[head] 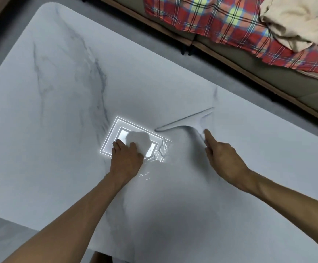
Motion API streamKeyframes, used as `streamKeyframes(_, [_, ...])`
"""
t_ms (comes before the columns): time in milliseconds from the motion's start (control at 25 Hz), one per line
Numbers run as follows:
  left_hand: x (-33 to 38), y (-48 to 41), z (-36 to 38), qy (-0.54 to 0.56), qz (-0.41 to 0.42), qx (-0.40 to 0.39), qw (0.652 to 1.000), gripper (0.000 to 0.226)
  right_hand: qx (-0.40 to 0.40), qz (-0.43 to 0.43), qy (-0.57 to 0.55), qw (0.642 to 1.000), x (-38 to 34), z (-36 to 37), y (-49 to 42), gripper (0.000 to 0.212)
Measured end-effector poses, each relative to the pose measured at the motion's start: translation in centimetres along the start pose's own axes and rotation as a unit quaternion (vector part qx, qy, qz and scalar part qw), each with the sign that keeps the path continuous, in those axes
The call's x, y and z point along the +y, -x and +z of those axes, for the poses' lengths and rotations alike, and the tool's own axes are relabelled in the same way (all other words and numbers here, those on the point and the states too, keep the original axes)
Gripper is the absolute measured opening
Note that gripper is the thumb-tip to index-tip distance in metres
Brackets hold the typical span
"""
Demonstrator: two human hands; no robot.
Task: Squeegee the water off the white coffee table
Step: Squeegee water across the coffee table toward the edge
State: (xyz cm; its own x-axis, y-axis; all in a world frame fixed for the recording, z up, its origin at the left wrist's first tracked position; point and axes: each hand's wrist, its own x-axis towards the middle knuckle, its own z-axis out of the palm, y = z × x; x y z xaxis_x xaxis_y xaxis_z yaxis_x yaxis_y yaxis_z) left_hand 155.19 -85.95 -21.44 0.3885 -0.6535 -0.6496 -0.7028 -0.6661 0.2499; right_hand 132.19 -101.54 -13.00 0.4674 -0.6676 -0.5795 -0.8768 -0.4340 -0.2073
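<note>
squeegee point(188, 124), white, lies flat on the white marbled coffee table point(59, 111), right of centre, blade on the far side. right hand point(219, 151) is uncurled, one straight finger touching the handle end, no grip. left hand point(126, 155) clutches a wadded white cloth point(139, 139) pressed down beside the water point(154, 158).
</note>
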Motion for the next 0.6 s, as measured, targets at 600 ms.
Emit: streamKeyframes(600, [0.1,-0.8,0.1,-0.019,-0.023,-0.007,1.000,0.036,0.078,0.130,-0.159,0.976,-1.2,-7.6,-11.6,0.011])
